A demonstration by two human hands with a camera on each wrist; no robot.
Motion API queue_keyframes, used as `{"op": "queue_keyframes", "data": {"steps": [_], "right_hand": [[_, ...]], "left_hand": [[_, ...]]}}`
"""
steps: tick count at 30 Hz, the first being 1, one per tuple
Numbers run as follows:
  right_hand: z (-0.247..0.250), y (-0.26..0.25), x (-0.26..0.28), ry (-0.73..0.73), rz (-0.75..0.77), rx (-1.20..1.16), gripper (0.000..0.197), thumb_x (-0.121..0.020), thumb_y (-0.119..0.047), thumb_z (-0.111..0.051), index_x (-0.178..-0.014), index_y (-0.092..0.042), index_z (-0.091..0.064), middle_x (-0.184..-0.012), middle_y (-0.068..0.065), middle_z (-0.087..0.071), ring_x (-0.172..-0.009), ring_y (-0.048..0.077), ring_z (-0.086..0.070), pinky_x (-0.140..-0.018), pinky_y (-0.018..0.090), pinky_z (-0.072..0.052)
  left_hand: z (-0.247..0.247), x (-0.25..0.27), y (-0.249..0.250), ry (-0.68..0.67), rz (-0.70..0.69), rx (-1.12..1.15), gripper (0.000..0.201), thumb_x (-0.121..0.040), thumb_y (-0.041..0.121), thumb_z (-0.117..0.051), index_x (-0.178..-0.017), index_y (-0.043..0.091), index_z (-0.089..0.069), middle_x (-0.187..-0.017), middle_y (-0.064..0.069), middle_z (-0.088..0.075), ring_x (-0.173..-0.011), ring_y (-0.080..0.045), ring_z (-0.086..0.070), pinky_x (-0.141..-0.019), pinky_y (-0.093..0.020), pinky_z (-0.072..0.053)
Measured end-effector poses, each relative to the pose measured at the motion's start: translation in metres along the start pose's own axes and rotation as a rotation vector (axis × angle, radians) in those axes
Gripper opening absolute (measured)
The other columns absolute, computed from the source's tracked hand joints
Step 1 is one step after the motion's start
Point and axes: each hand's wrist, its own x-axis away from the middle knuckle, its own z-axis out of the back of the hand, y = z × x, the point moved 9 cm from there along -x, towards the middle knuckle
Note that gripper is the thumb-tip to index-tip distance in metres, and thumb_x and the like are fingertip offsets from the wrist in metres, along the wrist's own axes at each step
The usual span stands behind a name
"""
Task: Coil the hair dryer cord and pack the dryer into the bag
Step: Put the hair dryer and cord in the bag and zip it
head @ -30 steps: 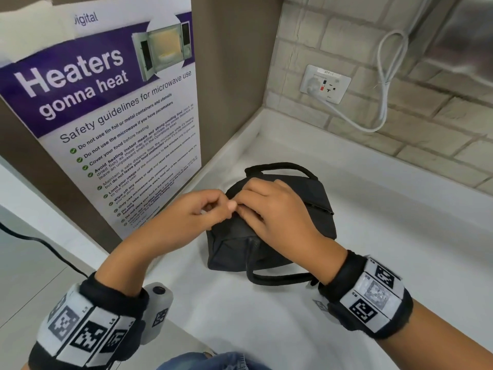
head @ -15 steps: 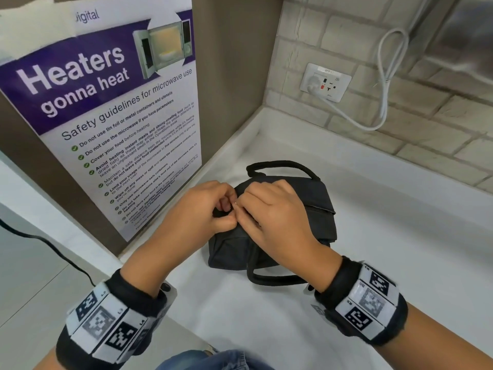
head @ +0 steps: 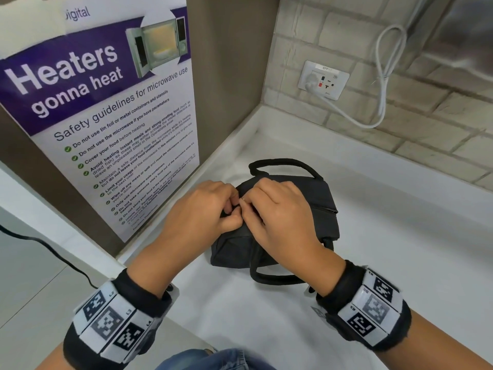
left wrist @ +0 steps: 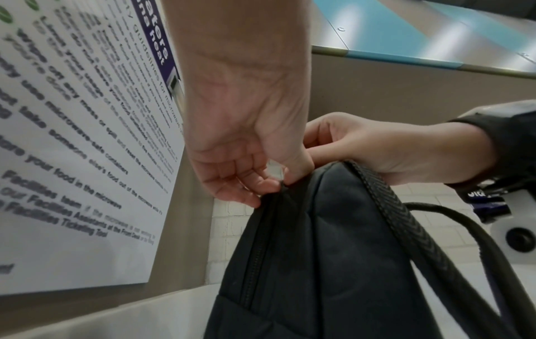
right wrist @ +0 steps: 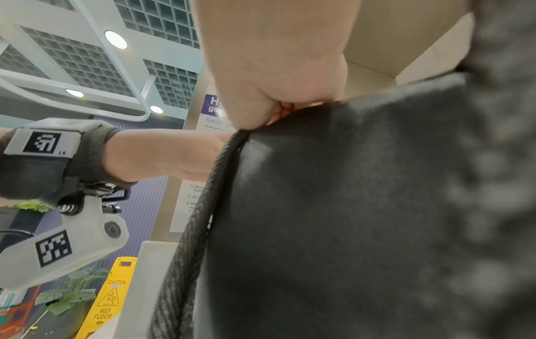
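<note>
A black fabric bag (head: 317, 206) with two webbing handles sits on the white counter (head: 386, 263). Both hands meet at its near top corner. My left hand (head: 210, 212) pinches the fabric at the end of the zip, as the left wrist view shows: left hand (left wrist: 261, 181), bag (left wrist: 333, 263). My right hand (head: 272, 209) curls over the same corner and pinches there; what it pinches is hidden. In the right wrist view the right hand (right wrist: 269, 91) presses into the bag (right wrist: 348, 206). The hair dryer and its cord are out of sight.
A microwave safety poster (head: 106, 116) hangs on the side panel at left. A wall socket (head: 323, 80) with a white cable (head: 384, 84) plugged in sits on the brick wall behind. A black cable (head: 48, 247) runs over the floor at left.
My left hand has closed in further on the bag's top corner, its fingers now tight against my right hand. The bag has stayed in place.
</note>
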Motion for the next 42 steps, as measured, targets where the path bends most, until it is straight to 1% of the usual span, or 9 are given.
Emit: {"op": "queue_keyframes", "data": {"steps": [6, 11, 17, 20, 23, 26, 31, 34, 42], "right_hand": [[0.016, 0.024, 0.0, 0.093, -0.17, 0.024, 0.021, -0.085, -0.007, -0.059, -0.065, -0.004, -0.056, -0.065, 0.008, -0.052, -0.056, 0.022, -0.047, -0.057, 0.035, -0.04], [0.028, 0.07, 0.008, 0.127, -0.325, 0.0, 0.013, -0.086, -0.01, -0.058, -0.073, -0.007, -0.058, -0.074, 0.004, -0.055, -0.06, 0.018, -0.051, -0.054, 0.028, -0.043], [0.026, 0.06, 0.009, 0.12, -0.272, -0.016, 0.014, -0.087, -0.013, -0.058, -0.074, -0.008, -0.06, -0.074, 0.003, -0.055, -0.062, 0.015, -0.051, -0.052, 0.026, -0.043], [0.023, 0.05, 0.009, 0.096, -0.227, 0.001, 0.013, -0.086, -0.01, -0.059, -0.073, -0.007, -0.061, -0.073, 0.003, -0.055, -0.06, 0.013, -0.048, -0.052, 0.024, -0.041], [0.02, 0.042, 0.013, 0.071, -0.175, 0.06, 0.017, -0.085, -0.007, -0.059, -0.069, -0.006, -0.06, -0.067, 0.005, -0.054, -0.057, 0.016, -0.048, -0.049, 0.028, -0.041], [0.023, 0.045, 0.016, 0.058, -0.152, 0.056, 0.017, -0.086, -0.008, -0.06, -0.069, -0.005, -0.061, -0.067, 0.005, -0.055, -0.057, 0.017, -0.049, -0.05, 0.03, -0.041], [0.026, 0.088, 0.016, 0.103, -0.378, -0.218, 0.011, -0.086, -0.013, -0.062, -0.076, -0.009, -0.063, -0.075, 0.002, -0.059, -0.07, 0.013, -0.055, -0.066, 0.022, -0.044], [0.018, 0.117, 0.025, 0.132, -0.54, -0.306, 0.011, -0.085, -0.015, -0.064, -0.075, -0.01, -0.063, -0.077, 0.002, -0.062, -0.073, 0.007, -0.055, -0.068, 0.014, -0.043], [-0.027, 0.207, 0.077, 0.081, -1.028, -0.466, 0.013, -0.083, -0.024, -0.066, -0.073, -0.015, -0.064, -0.071, -0.005, -0.062, -0.073, 0.012, -0.058, -0.071, 0.027, -0.048]], "left_hand": [[0.004, 0.002, -0.009, 0.027, 0.056, -0.052, 0.008, -0.08, 0.029, -0.058, -0.078, 0.022, -0.054, -0.074, 0.007, -0.057, -0.078, -0.009, -0.047, -0.053, -0.018, -0.033], [0.004, 0.006, -0.014, 0.0, 0.05, 0.014, 0.008, -0.079, 0.033, -0.057, -0.078, 0.027, -0.053, -0.077, 0.01, -0.055, -0.082, -0.008, -0.048, -0.063, -0.028, -0.045], [-0.008, -0.014, 0.031, 0.034, -0.13, 0.012, 0.035, -0.082, 0.045, -0.058, -0.11, 0.024, -0.06, -0.105, 0.004, -0.057, -0.101, -0.017, -0.049, -0.086, -0.033, -0.044], [-0.012, -0.026, 0.047, 0.075, -0.149, -0.058, 0.023, -0.082, 0.028, -0.064, -0.1, 0.013, -0.063, -0.098, -0.003, -0.062, -0.097, -0.024, -0.052, -0.083, -0.041, -0.046], [-0.018, -0.036, 0.052, 0.043, -0.151, -0.164, 0.019, -0.082, 0.022, -0.062, -0.095, 0.009, -0.063, -0.092, -0.006, -0.064, -0.095, -0.026, -0.053, -0.079, -0.035, -0.041], [-0.017, -0.036, 0.055, 0.081, -0.168, -0.157, 0.013, -0.072, 0.017, -0.066, -0.079, 0.006, -0.065, -0.072, -0.009, -0.064, -0.078, -0.031, -0.058, -0.065, -0.037, -0.044], [-0.017, -0.036, 0.056, 0.101, -0.144, -0.114, 0.022, -0.072, 0.022, -0.049, -0.07, 0.005, -0.063, -0.061, -0.009, -0.061, -0.066, -0.031, -0.058, -0.058, -0.037, -0.05], [-0.019, -0.037, 0.052, 0.135, -0.147, -0.124, 0.032, -0.071, 0.027, -0.038, -0.068, 0.006, -0.061, -0.059, -0.007, -0.058, -0.064, -0.032, -0.057, -0.058, -0.035, -0.049], [-0.021, -0.036, 0.045, 0.169, -0.088, -0.1, 0.028, -0.071, 0.026, -0.038, -0.068, 0.006, -0.057, -0.063, -0.007, -0.057, -0.066, -0.031, -0.057, -0.059, -0.037, -0.044]]}}
